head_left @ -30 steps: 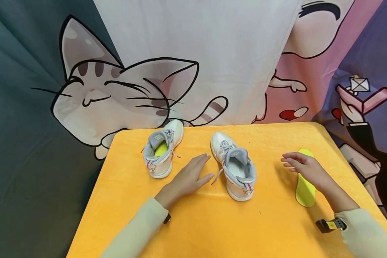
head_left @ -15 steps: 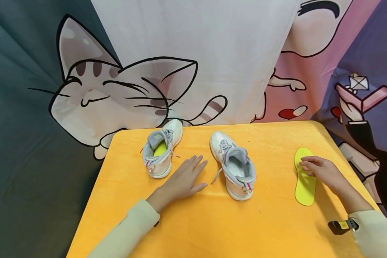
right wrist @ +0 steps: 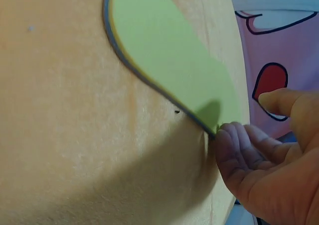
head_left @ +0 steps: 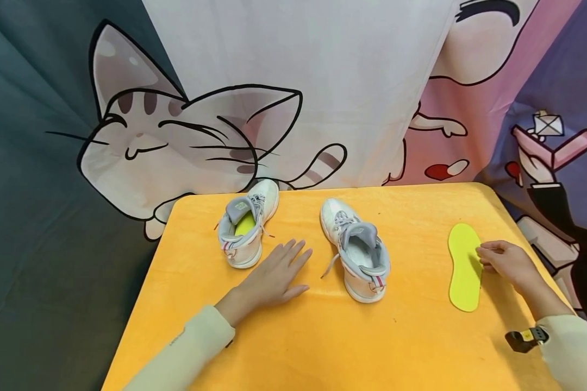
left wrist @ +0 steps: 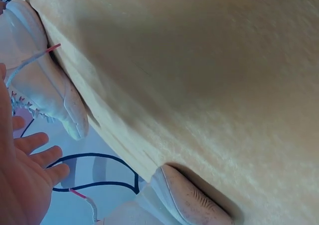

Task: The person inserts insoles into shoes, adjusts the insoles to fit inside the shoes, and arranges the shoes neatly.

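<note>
White shoes point(head_left: 238, 210) point(head_left: 359, 233) stand left of the insole point(head_left: 464, 269), one between the hands point(head_left: 269, 278) point(head_left: 509, 265).

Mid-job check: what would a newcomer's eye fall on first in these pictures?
Probably the bright yellow-green insole at the right of the yellow table, with the right grip at its edge. Next, the pale shoe at left, a similar insole inside it, and the second shoe near the table's middle, showing none. Behind, a big smiling cartoon cat sits left on the backdrop.
</note>
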A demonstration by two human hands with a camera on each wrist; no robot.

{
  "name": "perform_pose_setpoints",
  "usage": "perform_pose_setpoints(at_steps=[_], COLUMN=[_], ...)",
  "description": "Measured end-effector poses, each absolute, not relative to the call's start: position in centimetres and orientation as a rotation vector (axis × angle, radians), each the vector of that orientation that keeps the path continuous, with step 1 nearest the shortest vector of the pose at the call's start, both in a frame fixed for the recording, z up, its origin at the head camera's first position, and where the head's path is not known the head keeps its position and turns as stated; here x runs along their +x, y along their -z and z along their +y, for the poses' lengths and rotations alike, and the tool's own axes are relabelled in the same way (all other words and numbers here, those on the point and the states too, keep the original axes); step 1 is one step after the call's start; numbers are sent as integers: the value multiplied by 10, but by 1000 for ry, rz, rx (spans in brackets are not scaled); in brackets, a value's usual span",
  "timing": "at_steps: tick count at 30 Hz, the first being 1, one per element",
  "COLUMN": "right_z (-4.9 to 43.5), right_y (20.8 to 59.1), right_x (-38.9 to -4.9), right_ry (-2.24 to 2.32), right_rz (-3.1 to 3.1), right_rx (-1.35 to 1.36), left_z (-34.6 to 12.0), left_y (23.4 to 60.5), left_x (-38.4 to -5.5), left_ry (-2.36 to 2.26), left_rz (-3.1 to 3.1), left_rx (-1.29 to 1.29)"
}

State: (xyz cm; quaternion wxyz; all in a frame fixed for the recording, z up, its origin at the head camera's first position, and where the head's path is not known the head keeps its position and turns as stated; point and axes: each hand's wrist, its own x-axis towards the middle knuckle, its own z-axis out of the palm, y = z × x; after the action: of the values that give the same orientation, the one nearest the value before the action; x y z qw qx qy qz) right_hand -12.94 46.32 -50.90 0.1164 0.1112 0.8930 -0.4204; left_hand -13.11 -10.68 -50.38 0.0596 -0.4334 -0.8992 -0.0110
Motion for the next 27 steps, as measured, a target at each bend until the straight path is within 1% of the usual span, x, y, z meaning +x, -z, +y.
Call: perform_pose_setpoints(at_steps=[7, 13, 27], right_z=[475, 471, 472], right_y=[510, 513, 510], right_x=[-133, -142, -145], right_ry=[989, 802, 731], right_rz=[2606, 2628, 2665], right_rx=[400, 306, 307], left_z=[-109, -111, -110], left_y=[501, 504, 505], left_x=[-132, -128, -122], left_ry=[22, -11, 1], left_rz=[-2718, -2770, -2780], left_rx=[-1365, -1354, -1326])
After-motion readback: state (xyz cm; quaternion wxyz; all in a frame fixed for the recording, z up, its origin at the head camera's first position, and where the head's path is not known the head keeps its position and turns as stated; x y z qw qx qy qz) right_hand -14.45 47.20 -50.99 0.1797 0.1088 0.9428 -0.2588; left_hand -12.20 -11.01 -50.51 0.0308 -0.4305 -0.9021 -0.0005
